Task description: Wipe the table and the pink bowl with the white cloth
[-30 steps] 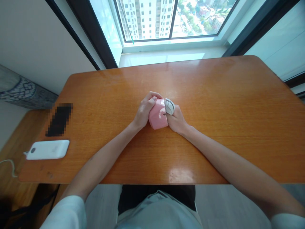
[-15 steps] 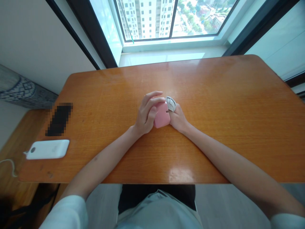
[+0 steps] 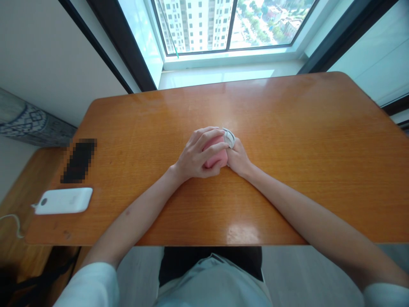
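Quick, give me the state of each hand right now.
Left hand: closed, fingers wrapped over the pink object.
Right hand: closed on the same pink object, with a small white-grey item at its fingertips.

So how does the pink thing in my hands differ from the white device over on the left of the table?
The pink object is gripped between the left hand and right hand, mostly covered by fingers; the white device lies flat, untouched, in full view near the table edge. The pink object sits mid-table; the white device has a cord at its left end. Both look smooth with rounded corners.
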A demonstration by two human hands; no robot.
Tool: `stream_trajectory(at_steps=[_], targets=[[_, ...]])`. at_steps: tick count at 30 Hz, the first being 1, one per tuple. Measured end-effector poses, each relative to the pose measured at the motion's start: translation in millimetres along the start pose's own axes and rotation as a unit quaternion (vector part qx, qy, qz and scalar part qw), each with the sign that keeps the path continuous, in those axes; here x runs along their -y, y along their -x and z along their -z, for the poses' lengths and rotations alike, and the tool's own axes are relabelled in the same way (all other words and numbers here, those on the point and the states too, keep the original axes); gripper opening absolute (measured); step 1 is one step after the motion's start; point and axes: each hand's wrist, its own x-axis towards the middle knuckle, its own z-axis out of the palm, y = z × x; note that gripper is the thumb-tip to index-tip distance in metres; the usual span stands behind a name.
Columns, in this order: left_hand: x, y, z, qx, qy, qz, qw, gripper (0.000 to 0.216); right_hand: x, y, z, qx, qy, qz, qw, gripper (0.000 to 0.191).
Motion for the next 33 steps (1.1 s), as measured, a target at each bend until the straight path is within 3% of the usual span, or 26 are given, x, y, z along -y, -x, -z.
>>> stream_trajectory(at_steps=[5, 8, 13, 16, 20, 23, 27, 33], targets=[[-8.0, -9.9, 4.1, -0.009, 0.018, 0.032, 0.999, 0.041, -0.1, -0.8, -1.8, 0.000, -0.007, 0.002, 1.000, 0.016], [-12.7, -17.6, 7.8, -0.015, 0.084, 0.089, 0.992, 0.033, 3.9, 1.2, -2.4, 0.007, -0.003, 0.007, 1.000, 0.019], [-14.1, -24.0, 10.1, -0.013, 0.246, 0.295, 0.923, 0.032, 8.7, 3.7, -3.0, 0.032, 0.008, -0.012, 0.999, 0.023], [-14.0, -23.0, 8.0, -0.011, 0.270, 0.335, 0.903, 0.034, 9.2, 3.7, -3.1, 0.035, 0.006, -0.019, 0.999, 0.023], [-14.3, -18.8, 5.8, -0.044, 0.206, 0.280, 0.937, 0.038, 10.1, 2.8, -2.5, 0.030, -0.004, -0.022, 0.999, 0.022], [-11.3, -12.4, 6.3, -0.069, 0.103, 0.166, 0.978, 0.042, 9.9, 1.4, -1.7, 0.043, -0.011, -0.017, 0.999, 0.024], [-5.2, -4.1, 6.2, -0.021, 0.015, 0.038, 0.999, 0.049, 6.9, -1.5, -1.2, 0.026, -0.036, -0.032, 0.998, 0.027], [-9.8, -10.3, 7.2, -0.003, 0.049, 0.103, 0.993, 0.040, 9.2, -2.1, -2.0, 0.017, -0.036, -0.033, 0.999, 0.030]])
